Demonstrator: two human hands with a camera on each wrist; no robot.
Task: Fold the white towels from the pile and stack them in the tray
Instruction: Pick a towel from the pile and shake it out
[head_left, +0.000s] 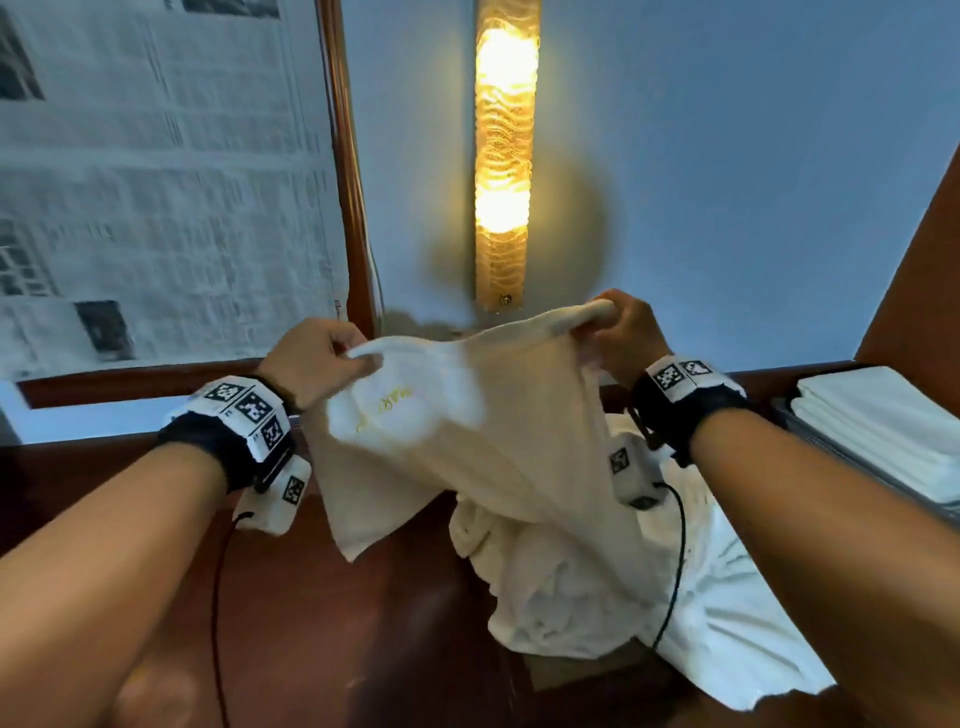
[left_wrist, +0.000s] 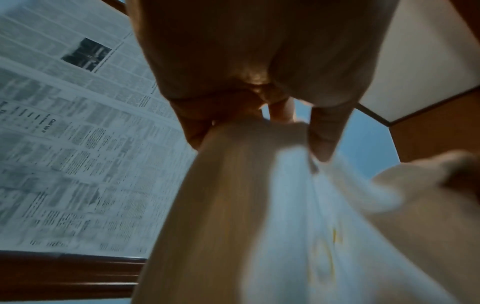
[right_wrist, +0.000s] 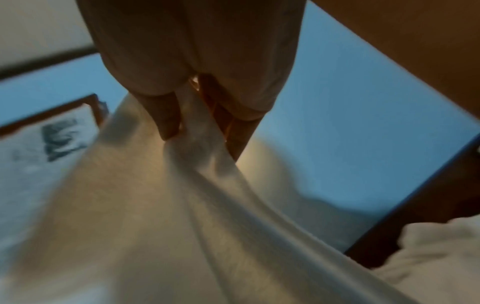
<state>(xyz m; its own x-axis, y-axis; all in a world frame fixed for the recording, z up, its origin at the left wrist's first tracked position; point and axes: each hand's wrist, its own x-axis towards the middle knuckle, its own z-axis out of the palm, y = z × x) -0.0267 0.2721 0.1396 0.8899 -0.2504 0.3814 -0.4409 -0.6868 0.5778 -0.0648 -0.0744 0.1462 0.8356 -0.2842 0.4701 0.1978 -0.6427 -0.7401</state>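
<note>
Above the counter (head_left: 322, 597) your left hand (head_left: 311, 364) and right hand (head_left: 626, 332) pinch one unfolded towel (head_left: 483, 431) (folded ones fill the tray (head_left: 810, 441)), pile (head_left: 623, 582) remaining.

- The head camera looks forward and slightly down over both forearms toward the blue wall (head_left: 727, 182), high above the dark wooden bench (head_left: 363, 597).
- The left wrist camera sits close under the left hand (left_wrist: 246, 72), facing up along it.
- The right wrist camera does likewise under the right hand (right_wrist: 197, 51).
- All three views share the lifted white cloth towel (head_left: 467, 426).
</note>
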